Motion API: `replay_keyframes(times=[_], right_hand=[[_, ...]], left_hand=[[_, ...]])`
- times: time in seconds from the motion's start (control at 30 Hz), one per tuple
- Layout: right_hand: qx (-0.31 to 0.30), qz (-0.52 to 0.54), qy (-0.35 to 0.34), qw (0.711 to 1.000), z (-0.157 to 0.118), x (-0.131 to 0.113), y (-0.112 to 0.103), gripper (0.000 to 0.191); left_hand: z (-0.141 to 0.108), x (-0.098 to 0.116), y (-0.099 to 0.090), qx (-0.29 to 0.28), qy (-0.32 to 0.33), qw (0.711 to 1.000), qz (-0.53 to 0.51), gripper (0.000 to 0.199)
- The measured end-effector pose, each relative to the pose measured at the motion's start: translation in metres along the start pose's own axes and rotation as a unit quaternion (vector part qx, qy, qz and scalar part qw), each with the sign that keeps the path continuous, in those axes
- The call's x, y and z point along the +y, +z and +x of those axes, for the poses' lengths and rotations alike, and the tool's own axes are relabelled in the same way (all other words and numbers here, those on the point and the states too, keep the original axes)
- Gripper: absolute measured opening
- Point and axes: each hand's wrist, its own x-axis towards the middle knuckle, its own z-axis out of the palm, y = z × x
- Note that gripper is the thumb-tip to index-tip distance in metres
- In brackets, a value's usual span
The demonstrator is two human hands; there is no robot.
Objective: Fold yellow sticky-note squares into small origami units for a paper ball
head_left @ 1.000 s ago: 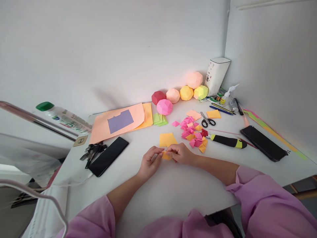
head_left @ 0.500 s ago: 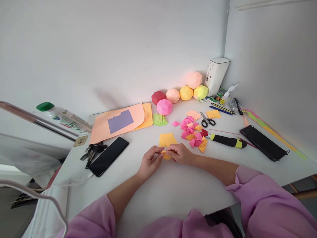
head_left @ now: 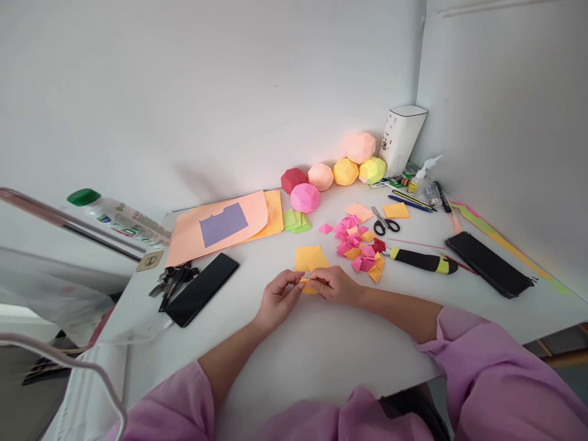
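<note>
Your left hand (head_left: pixel 279 298) and right hand (head_left: pixel 337 285) are barely shifting, pinching a small orange paper piece (head_left: pixel 310 289) between them, seemingly part-folded; flat yellow-orange paper sheets (head_left: pixel 311 257) are lying just beyond, folded pink-and-orange paper pieces (head_left: pixel 367 251) rightward.

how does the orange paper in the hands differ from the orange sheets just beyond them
The held paper is pinched by the left hand and right hand; the loose sheets lie on the table. Fingers cover part of the held paper, so only a small patch shows; more of the loose sheets is in view. Both are a similar yellow-orange.
</note>
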Motion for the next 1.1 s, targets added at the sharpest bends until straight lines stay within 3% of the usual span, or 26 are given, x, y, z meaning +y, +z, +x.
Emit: replay_keyframes(times=[0.23, 0.7, 1.1], right_hand=[[-0.008, 0.008, 0.018, 1.0, 0.0002, 0.0021, 0.0007, 0.032], [-0.041, -0.045, -0.009, 0.998, 0.0018, 0.0095, 0.0001, 0.037], [-0.066, -0.033, -0.025, 0.997, 0.0019, 0.0054, -0.003, 0.037]], left_hand=[[-0.0008, 0.0007, 0.0007, 0.001, 0.003, 1.0, -0.011, 0.017], [-0.0021, -0.0049, -0.0008, -0.008, 0.043, 0.999, 0.003, 0.018], [-0.0003, -0.0012, 0.0, -0.042, -0.035, 0.998, -0.035, 0.015]])
